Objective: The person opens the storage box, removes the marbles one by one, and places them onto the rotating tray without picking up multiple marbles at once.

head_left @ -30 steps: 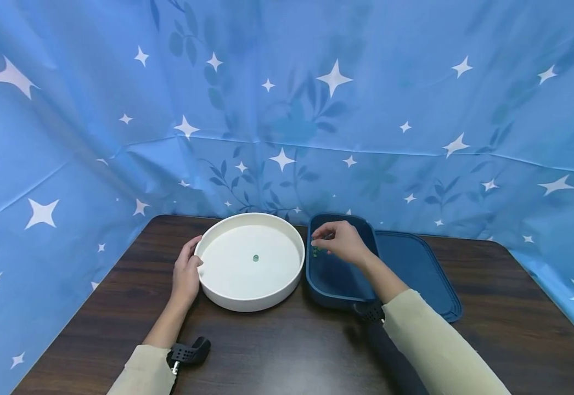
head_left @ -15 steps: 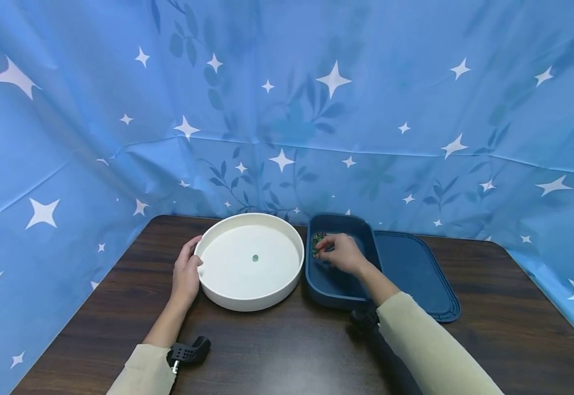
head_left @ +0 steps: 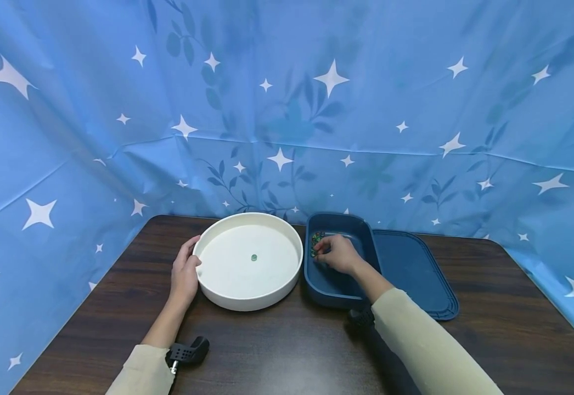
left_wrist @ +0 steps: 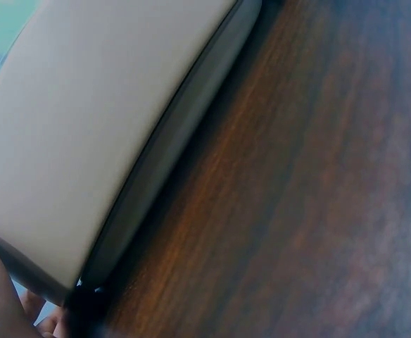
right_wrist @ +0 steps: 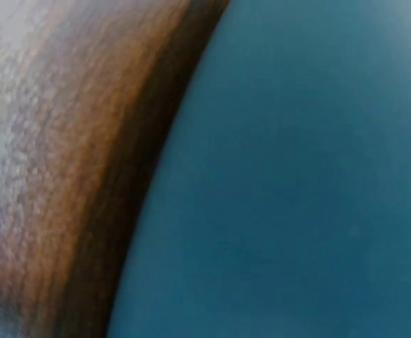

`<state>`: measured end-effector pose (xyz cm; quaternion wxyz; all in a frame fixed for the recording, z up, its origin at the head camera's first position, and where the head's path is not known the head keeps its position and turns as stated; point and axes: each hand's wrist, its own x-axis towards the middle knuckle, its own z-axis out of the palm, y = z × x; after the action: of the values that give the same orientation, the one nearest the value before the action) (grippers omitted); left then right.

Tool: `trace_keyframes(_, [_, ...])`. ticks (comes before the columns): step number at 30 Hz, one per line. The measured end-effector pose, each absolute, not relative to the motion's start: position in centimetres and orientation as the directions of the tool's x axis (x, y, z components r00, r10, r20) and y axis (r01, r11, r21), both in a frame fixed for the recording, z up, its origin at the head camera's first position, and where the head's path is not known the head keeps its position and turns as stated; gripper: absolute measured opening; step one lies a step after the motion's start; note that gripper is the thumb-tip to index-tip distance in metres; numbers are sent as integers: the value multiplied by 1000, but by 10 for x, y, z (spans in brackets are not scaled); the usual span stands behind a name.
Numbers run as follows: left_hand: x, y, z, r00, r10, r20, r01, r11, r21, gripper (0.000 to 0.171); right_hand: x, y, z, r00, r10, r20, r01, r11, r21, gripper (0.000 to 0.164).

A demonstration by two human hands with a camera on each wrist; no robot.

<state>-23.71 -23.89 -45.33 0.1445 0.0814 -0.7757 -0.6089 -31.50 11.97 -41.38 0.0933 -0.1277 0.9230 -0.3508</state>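
A round white tray [head_left: 247, 274] stands on the table with one small green bead-like piece [head_left: 254, 257] on its floor. My left hand [head_left: 184, 274] grips the tray's left side, thumb in front and fingers behind. Right of the tray is a deep blue box [head_left: 338, 300]; several small green pieces [head_left: 314, 239] lie along its left wall. Inside it, the bent fingers and thumb of my right hand [head_left: 338, 253] come together right at these pieces. Whether a piece is between the fingertips I cannot tell. The right wrist view shows only the box's outer wall [right_wrist: 283, 176] and the table.
A flat blue lid [head_left: 417, 269] lies to the right of the box, partly behind my right forearm. The dark wooden table [head_left: 287, 351] reaches back to a blue curtain [head_left: 287, 109] with white stars. Each wrist wears a black band [head_left: 188, 351].
Over the past second my right hand has lowered into the box and its fingertips have reached the green pieces. My left hand and the white tray have stayed in place.
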Motion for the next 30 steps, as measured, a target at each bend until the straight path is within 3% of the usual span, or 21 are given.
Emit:
trace_keyframes(19, [-237,-240,-453,-943,-311,117,37,253,967,63,-316,113,-415,-938,-334,-88,-219,773,-596,12])
trace_keyframes(30, [-238,-239,-453,-942,-317,110,31,243,970,62,-309,121,-396,-930,-366,10,-294,729,-618,13])
